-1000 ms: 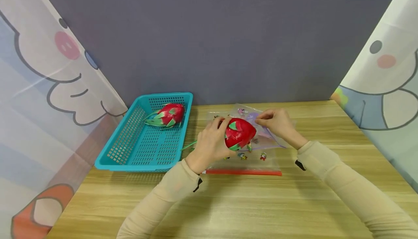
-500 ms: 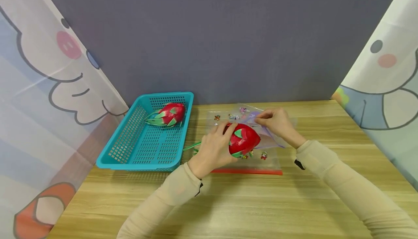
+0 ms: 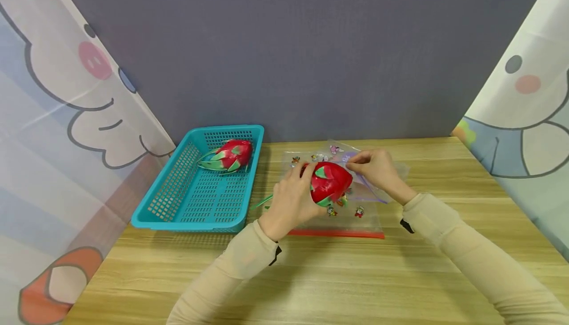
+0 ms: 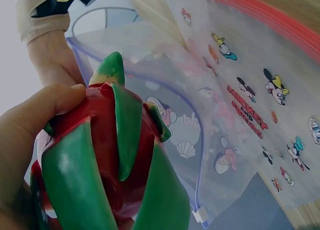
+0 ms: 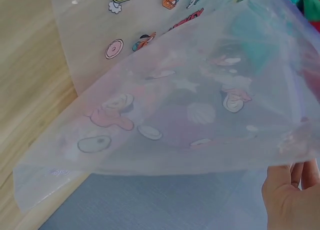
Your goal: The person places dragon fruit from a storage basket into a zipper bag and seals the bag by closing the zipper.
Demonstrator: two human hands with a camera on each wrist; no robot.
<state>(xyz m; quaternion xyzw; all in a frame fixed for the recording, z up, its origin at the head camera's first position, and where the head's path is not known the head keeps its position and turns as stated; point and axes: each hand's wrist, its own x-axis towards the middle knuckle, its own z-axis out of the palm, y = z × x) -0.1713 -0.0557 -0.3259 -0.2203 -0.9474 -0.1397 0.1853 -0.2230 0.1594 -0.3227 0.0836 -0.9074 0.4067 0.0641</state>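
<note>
Booth-like nook, cartoon drapes (image 3: 49, 132), grey panel (image 3: 302, 53)

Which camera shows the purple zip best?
The left wrist view: the purple zip curves across the bag up close, its white slider plain to see. The head view shows only a thin purple line below the right hand; the right wrist view shows a blurry purple edge.

On the table (image 3: 338, 280), a basket (image 3: 186, 226) with one dragon fruit (image 3: 237, 153) in its far half stands left of a zip bag (image 3: 346, 223). Over that bag, another dragon fruit (image 3: 330, 184) is between the left hand (image 3: 291, 199) and a slider bag (image 5: 165, 135)
</note>
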